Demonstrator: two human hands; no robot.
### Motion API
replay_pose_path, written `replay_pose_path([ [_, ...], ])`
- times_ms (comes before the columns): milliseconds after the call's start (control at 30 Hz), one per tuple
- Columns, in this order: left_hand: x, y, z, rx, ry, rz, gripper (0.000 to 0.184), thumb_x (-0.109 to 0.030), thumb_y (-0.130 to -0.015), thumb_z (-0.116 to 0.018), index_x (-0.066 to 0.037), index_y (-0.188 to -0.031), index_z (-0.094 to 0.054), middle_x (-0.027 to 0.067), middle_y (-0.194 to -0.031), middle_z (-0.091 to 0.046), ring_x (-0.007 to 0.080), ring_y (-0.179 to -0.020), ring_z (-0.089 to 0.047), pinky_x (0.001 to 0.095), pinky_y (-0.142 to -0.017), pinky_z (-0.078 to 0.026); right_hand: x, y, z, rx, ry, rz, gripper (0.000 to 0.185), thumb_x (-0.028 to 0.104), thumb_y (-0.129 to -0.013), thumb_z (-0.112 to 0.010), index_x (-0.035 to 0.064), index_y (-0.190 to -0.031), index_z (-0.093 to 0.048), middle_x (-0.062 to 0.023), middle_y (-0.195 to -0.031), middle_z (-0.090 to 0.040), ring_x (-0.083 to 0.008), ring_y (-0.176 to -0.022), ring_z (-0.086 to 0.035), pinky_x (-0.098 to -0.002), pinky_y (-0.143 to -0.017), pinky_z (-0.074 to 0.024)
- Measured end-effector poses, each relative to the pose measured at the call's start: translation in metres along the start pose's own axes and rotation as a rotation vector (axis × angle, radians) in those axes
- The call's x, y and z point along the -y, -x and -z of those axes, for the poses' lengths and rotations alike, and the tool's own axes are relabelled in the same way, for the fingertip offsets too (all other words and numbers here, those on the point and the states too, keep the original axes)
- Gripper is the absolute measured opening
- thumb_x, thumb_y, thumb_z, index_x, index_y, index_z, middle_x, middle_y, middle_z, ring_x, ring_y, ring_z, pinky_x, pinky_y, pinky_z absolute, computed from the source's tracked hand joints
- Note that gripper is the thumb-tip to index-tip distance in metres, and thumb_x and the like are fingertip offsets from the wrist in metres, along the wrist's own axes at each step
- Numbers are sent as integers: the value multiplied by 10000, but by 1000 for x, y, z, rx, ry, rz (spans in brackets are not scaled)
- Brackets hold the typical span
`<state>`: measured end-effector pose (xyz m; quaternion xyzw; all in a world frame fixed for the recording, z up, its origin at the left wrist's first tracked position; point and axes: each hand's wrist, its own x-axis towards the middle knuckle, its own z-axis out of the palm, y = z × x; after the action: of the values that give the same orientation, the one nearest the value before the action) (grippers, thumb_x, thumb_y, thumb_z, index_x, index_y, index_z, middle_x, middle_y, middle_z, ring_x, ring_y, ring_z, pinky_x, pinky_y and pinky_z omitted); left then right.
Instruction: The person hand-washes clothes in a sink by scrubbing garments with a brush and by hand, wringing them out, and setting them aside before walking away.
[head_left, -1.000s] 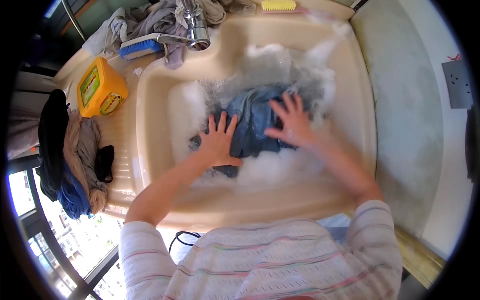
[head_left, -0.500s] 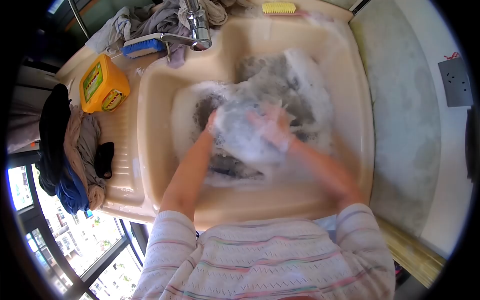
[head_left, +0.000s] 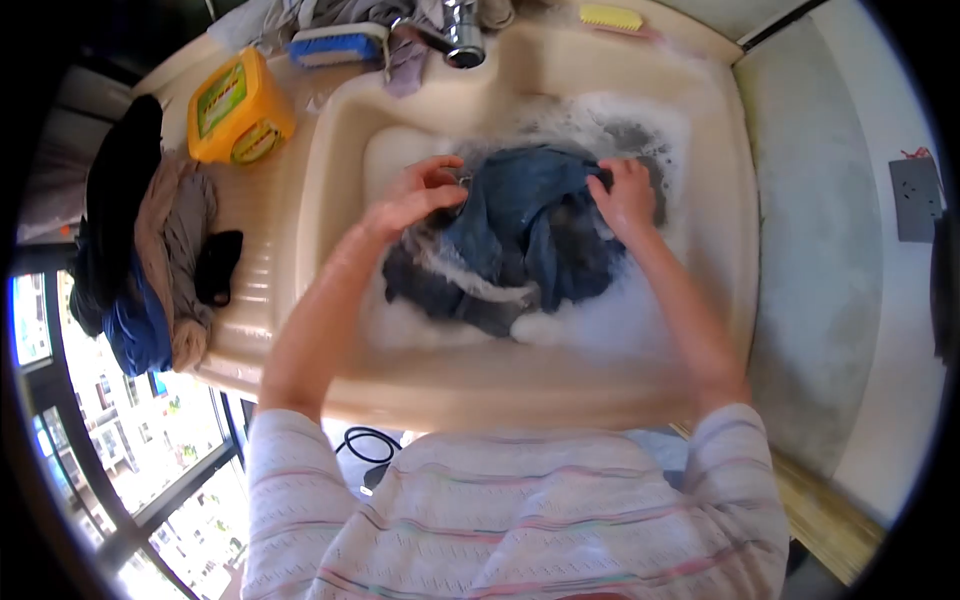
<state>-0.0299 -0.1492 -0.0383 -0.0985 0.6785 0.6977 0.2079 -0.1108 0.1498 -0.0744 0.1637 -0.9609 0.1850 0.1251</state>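
Note:
A wet dark-blue garment (head_left: 535,200) is bunched up above the foamy water in the beige sink (head_left: 335,220), its lower folds lying in the suds. At its left edge, my left hand (head_left: 415,195) has its fingers and thumb curled on the cloth; the exact pinch is partly hidden. My right hand (head_left: 627,200) grips the garment's upper right edge between thumb and fingers. Darker wet cloth (head_left: 430,285) lies beneath, half covered by foam.
A yellow detergent tub (head_left: 240,108) and a pile of clothes (head_left: 140,230) are on the ribbed drainboard at left. Along the back are a blue-bristled brush (head_left: 338,46), the faucet (head_left: 463,40), more cloth and a yellow brush (head_left: 610,17).
Both hands were down in the suds, close together and blurred. Now they are farther apart, with the dark-blue garment lifted up between them. The view has shifted slightly.

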Motion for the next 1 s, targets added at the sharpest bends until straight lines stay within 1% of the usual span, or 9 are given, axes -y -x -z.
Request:
replay_pose_path([
  [100, 44, 22, 15, 282, -834, -332, 811, -234, -584, -746, -69, -1282, -367, 189, -1148, -476, 295, -1022, -515, 366, -871, -407, 48, 47, 30, 346, -211, 216, 341, 361, -699, -658, 117, -927, -590, -108, -946, -556, -282, -940, -503, -424, -721, -444],
  [200, 44, 22, -17, 278, -1126, -30, 953, -213, -518, -766, -142, -1337, -283, 240, -1166, -463, 372, -1035, -502, 389, -855, -418, 70, 102, -4, 461, 23, 412, 434, 388, -648, -686, 89, -949, -597, -123, -952, -576, -292, -958, -518, -457, -800, -414],
  [300, 63, -2, -15, 179, -979, -82, 651, -165, -567, -731, -158, -1182, -517, 215, -979, -587, 322, -875, -578, 346, -776, -451, 52, 77, -43, 1172, 157, 119, 579, 396, -637, -690, 44, -1074, -546, -163, -1060, -550, -313, -1005, -515, -474, -859, -388],
  [400, 54, -9, -15, 82, -591, -56, 334, -108, -672, -685, -55, -998, -635, 104, -811, -639, 169, -760, -590, 278, -704, -458, 62, 65, -23, 1213, 75, 2, 689, 379, -636, -687, 38, -1193, -465, -187, -1153, -502, -320, -1055, -501, -426, -886, -398],
  [500, 58, -35, -14, 55, -245, 89, 323, -136, -696, -682, 47, -955, -623, 59, -837, -633, 142, -755, -569, 273, -696, -450, 64, 108, -9, 576, -226, 80, 690, 343, -635, -692, 84, -1226, -448, -183, -1135, -515, -330, -1018, -526, -383, -872, -421],
  [633, 36, -53, -26, 49, -215, 130, 337, -268, -699, -673, 21, -871, -652, 69, -845, -622, 153, -754, -563, 288, -675, -443, 58, 113, -44, 483, -333, 176, 573, 179, -649, -657, 78, -1185, -480, -182, -1069, -559, -336, -953, -551, -388, -806, -456],
  [767, 7, -36, 5, -42, -359, 127, 606, -397, -673, -707, 12, -1090, -548, 104, -955, -599, 172, -850, -543, 282, -705, -440, 40, 37, 23, 870, -539, -224, 399, 31, -632, -564, 54, -1030, -590, -129, -806, -631, -266, -688, -616, -363, -626, -493],
  [933, 44, 0, -7, 47, -901, -375, 806, -403, -627, -737, -34, -1261, -404, 183, -1089, -555, 261, -978, -552, 362, -824, -450, -34, -7, 13, 247, -453, -342, 331, 102, -648, -615, 26, -969, -595, -125, -841, -620, -237, -757, -596, -326, -659, -480],
  [1000, 24, 12, -44, 57, -1091, -30, 766, -329, -651, -718, -87, -1294, -378, 228, -1202, -471, 336, -1069, -493, 394, -869, -432, -49, 11, -8, 111, -229, -491, 332, 136, -658, -638, 15, -963, -584, -133, -846, -614, -236, -773, -591, -325, -679, -481],
])
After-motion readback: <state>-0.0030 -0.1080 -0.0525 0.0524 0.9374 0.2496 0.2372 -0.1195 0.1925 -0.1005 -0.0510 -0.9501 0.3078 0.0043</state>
